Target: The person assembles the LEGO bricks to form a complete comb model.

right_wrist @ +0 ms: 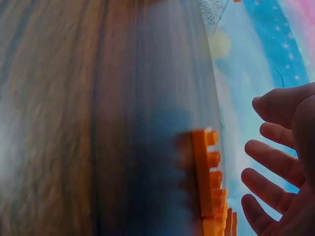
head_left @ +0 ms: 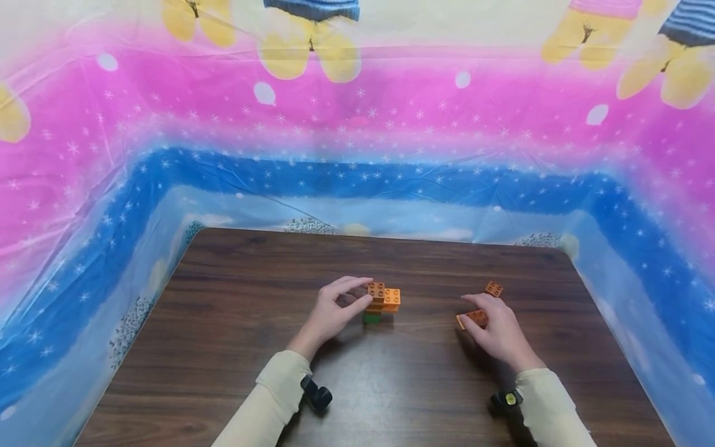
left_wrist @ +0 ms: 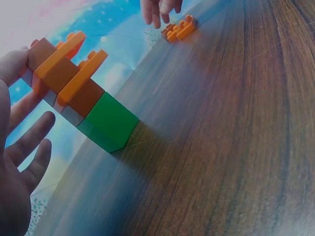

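Near the middle of the table stands a tower of toy building bricks (head_left: 392, 299). Its base is a green brick (left_wrist: 110, 120), with brown bricks and thin orange pieces (left_wrist: 81, 83) alternating above; the orange pieces jut out to one side. My left hand (head_left: 329, 313) pinches the brown brick (head_left: 376, 290) at the top between thumb and forefinger, its other fingers spread. Over to the right, my right hand (head_left: 503, 329) hovers above studded orange bricks (right_wrist: 203, 172) on the tabletop, fingers apart and holding nothing. In the head view it partly hides them.
A small brown-orange brick (head_left: 494, 288) lies just beyond my right hand. Dark wood-grain table (head_left: 279, 261) carries everything. A printed pink and blue cloth (head_left: 357, 180) hangs around its back and sides. Each wrist wears a small black camera (head_left: 316, 394).
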`<state>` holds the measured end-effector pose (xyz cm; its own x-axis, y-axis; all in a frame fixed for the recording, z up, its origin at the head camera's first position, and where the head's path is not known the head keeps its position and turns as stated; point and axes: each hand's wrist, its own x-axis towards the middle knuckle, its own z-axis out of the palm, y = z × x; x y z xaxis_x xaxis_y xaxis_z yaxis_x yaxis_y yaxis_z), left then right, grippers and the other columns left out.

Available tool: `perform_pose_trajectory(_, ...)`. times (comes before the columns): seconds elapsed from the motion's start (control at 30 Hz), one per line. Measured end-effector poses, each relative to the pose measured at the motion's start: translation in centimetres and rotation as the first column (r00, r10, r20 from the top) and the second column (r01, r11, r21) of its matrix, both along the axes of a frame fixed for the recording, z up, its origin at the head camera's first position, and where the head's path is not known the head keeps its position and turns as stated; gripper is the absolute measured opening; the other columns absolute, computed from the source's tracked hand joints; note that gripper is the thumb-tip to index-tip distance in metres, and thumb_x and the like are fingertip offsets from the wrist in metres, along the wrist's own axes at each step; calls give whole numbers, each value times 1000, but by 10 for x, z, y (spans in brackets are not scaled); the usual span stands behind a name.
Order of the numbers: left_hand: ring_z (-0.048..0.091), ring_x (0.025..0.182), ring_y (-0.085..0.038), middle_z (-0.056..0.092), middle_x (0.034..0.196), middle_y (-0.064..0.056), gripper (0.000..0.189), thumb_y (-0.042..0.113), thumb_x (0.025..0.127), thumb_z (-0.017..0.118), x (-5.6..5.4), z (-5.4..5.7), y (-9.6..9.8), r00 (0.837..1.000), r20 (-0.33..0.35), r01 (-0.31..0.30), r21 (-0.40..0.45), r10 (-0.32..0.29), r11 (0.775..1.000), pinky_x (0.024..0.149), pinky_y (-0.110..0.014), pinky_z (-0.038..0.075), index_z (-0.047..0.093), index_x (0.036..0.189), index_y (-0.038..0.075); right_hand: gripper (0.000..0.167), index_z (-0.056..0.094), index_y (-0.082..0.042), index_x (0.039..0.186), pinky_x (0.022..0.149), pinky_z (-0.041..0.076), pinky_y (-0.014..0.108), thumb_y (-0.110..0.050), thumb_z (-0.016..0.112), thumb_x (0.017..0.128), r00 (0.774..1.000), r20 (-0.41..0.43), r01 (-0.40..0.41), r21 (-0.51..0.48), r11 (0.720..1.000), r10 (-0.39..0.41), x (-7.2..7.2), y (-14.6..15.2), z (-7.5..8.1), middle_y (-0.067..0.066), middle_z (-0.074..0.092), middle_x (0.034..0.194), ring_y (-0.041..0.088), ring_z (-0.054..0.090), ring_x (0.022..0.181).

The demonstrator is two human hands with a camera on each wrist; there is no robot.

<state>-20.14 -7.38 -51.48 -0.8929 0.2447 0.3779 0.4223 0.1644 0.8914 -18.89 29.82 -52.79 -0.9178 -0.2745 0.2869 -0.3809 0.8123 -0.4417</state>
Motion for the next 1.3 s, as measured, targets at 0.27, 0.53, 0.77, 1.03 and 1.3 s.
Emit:
perform_pose_trajectory(0.27,70,104,-37,72,123,-15,36,2,96,75,-3,-6,0,1000,-8,-4,4,4,1000,88,-55,58,73,131,5,43,69,-5,133,103,46,67,-19,80,94,995,94,39,57,998,-44,3,9,-6,19,67,134,42,58,125)
perform_pose_trajectory(0.53,72,104,-26,73,123,-5,36,10,96,78,-8,-14,-3,1000,-21,13,15,-13,1000,87,-46,60,74,131,16,45,70,-7,133,102,48,63,-18,82,91,996,82,20,118,993,-29,-1,15,-14,16,68,132,40,57,123)
perform_pose_trajectory(0.77,72,103,-22,73,123,-2,34,15,98,77,-9,-15,-4,999,-28,23,9,-23,1000,87,-41,60,74,132,19,49,72,-5,131,99,49,63,-16,86,85,998,48,19,183,983,-28,-1,15,-15,19,70,131,41,57,120)
perform_pose_trajectory(1.03,72,103,-24,73,123,-3,34,14,98,76,-10,-16,-5,999,-26,20,9,-20,1000,87,-42,60,74,132,13,48,73,-4,129,96,50,62,-22,86,87,999,33,23,239,971,-32,-3,12,-14,17,72,122,39,58,115)
perform_pose_trajectory(1.3,71,102,-31,73,123,-8,34,7,97,76,-9,-15,-4,1000,-13,10,8,-9,1000,86,-47,60,74,131,6,44,76,-4,124,93,50,61,-26,87,87,999,23,22,249,968,-28,-4,11,-15,16,72,116,38,59,111)
